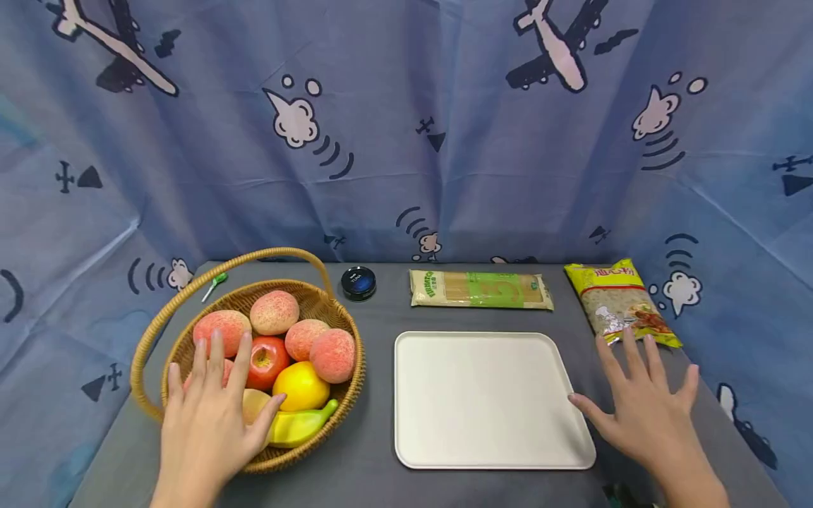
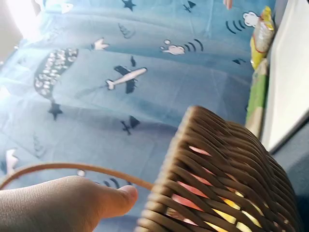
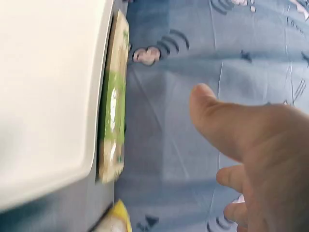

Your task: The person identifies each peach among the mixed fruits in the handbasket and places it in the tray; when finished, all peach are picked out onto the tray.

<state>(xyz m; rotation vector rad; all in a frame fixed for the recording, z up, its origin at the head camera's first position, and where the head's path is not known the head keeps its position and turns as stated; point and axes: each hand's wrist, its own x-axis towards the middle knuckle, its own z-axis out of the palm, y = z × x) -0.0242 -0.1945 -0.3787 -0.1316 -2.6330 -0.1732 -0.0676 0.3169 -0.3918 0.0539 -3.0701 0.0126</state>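
Observation:
In the head view my left hand [image 1: 212, 416] is spread, palm down, over the near left side of a wicker basket [image 1: 363, 353] with a tall handle. It holds several pink peaches [image 1: 274, 312], a red apple [image 1: 267, 361], a yellow lemon-like fruit [image 1: 301, 386] and a banana [image 1: 298, 426]; the hand hides part of the fruit. Off the right edge of a white rectangular tray [image 1: 489, 402], my right hand [image 1: 654, 413] has its fingers fanned out and holds nothing. Its fingertips come near a yellow food bag [image 1: 625, 300].
A flat green-labelled noodle pack [image 1: 480, 290] lies behind the tray. Left of it is a round black tin [image 1: 358, 283]. A small green-ended item [image 1: 216, 284] lies behind the basket handle. A blue patterned curtain [image 1: 394, 141] hangs along the back of the grey table [image 1: 375, 451].

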